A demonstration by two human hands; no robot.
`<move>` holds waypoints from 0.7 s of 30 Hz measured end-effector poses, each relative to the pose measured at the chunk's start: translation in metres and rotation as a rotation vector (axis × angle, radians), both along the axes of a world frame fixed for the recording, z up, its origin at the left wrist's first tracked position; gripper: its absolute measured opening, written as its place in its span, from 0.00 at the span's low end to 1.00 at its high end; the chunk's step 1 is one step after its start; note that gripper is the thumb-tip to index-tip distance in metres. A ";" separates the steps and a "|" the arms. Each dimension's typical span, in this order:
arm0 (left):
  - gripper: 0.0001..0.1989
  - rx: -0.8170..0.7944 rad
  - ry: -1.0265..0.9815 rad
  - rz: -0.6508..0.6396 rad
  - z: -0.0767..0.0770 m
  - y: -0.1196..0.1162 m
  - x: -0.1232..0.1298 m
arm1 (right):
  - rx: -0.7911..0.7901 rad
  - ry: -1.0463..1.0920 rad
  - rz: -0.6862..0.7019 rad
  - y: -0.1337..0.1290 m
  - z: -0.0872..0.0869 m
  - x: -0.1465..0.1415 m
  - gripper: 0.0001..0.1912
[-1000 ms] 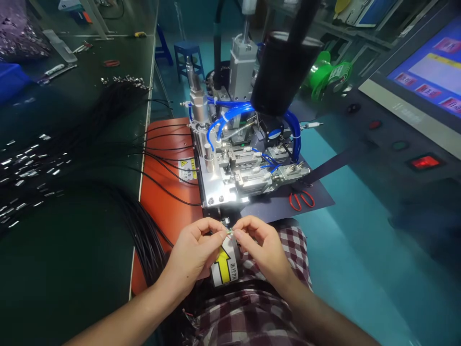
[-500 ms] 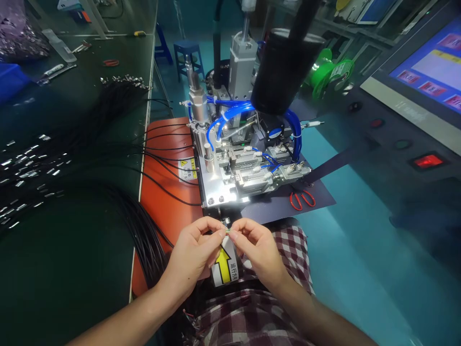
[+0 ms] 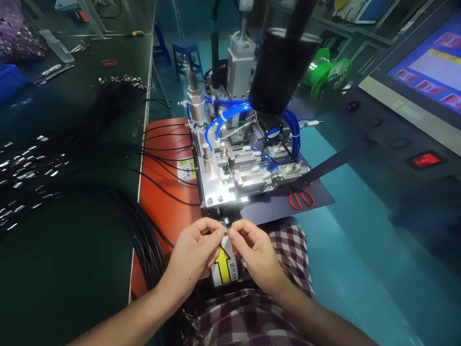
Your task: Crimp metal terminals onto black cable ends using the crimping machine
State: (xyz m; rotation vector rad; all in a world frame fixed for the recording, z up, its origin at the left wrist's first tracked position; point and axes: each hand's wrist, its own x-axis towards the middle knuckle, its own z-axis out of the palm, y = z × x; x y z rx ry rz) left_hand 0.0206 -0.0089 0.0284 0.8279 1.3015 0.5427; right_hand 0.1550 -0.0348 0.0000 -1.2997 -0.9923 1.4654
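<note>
Thin coloured wires (image 3: 226, 231) show in the small gap between my fingertips. My left hand (image 3: 200, 242) pinches them from the left, thumb against forefinger. From the right, my right hand (image 3: 254, 245) pinches their other side. Both hands are just in front of the machine (image 3: 237, 168), with its metal plate, small cylinders and blue tubes. Below the fingertips is a white label with a yellow arrow (image 3: 224, 266). The wire tips are hidden by the fingers.
Black cables (image 3: 140, 235) lie in bundles on the dark table (image 3: 72, 269) at left, some crossing an orange surface (image 3: 162, 168). Red-handled scissors (image 3: 301, 199) lie right of the machine. A control panel (image 3: 406, 110) stands at right, a green spool (image 3: 326, 72) behind.
The wires show slightly more between my fingertips. The view has shifted a little, and both hands keep nearly the same place and grip.
</note>
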 end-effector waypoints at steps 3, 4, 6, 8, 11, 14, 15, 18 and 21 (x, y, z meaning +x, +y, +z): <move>0.12 -0.012 0.015 -0.003 0.000 0.000 0.000 | 0.001 -0.010 0.003 0.000 0.000 -0.001 0.10; 0.12 -0.014 0.019 -0.006 0.000 0.000 0.000 | 0.000 -0.012 -0.001 0.001 0.000 -0.001 0.10; 0.12 -0.017 0.025 -0.011 0.001 0.000 0.000 | -0.006 -0.008 -0.023 0.002 -0.001 0.000 0.11; 0.12 -0.021 0.032 -0.014 0.003 0.000 0.000 | -0.004 -0.003 -0.054 0.004 -0.002 0.001 0.10; 0.12 -0.021 0.039 -0.006 0.005 0.000 0.001 | 0.024 -0.030 -0.063 0.005 -0.002 0.003 0.08; 0.12 -0.017 0.039 -0.005 0.005 0.001 0.001 | 0.073 -0.114 -0.041 0.005 -0.002 0.005 0.07; 0.13 -0.016 0.038 -0.012 0.005 0.001 0.001 | 0.107 -0.167 -0.044 0.004 -0.002 0.005 0.06; 0.13 -0.006 0.023 -0.034 0.003 0.000 0.000 | 0.277 -0.370 -0.061 0.002 0.000 0.005 0.06; 0.14 0.032 0.005 -0.029 0.003 -0.001 0.000 | 0.343 -0.439 -0.051 0.001 0.003 0.005 0.06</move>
